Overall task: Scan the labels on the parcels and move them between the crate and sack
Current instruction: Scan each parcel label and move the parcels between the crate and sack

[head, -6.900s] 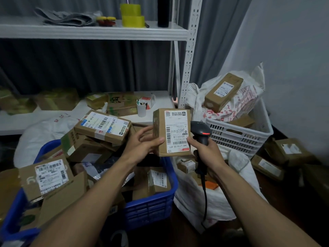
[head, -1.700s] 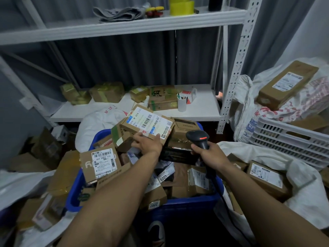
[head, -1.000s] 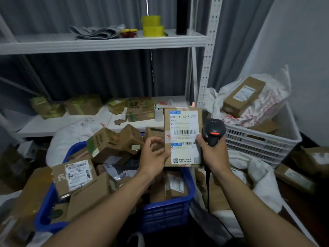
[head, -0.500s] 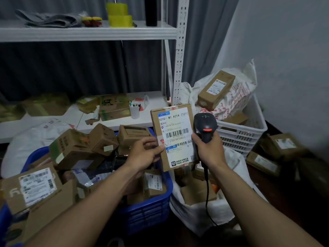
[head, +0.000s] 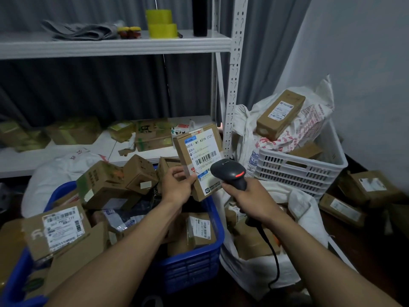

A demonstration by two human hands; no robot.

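Got a blue crate (head: 192, 269) heaped with boxes down front, and a white sack (head: 250, 280) just right of it with more boxes inside. Above the crate's far right corner, gripping a labelled parcel (head: 199, 151) upright with the left hand (head: 177, 185), fingers curled round its lower left edge. Clutching a black scanner (head: 230, 173) in the right hand (head: 250, 196), red light on, head in front of the label. Further back, a white basket (head: 294, 173) and a shelf (head: 110, 45).

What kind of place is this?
Likely a courier parcel storeroom: a blue crate heaped with labelled boxes, the right hand aiming a barcode scanner at a held parcel, and metal shelving behind.
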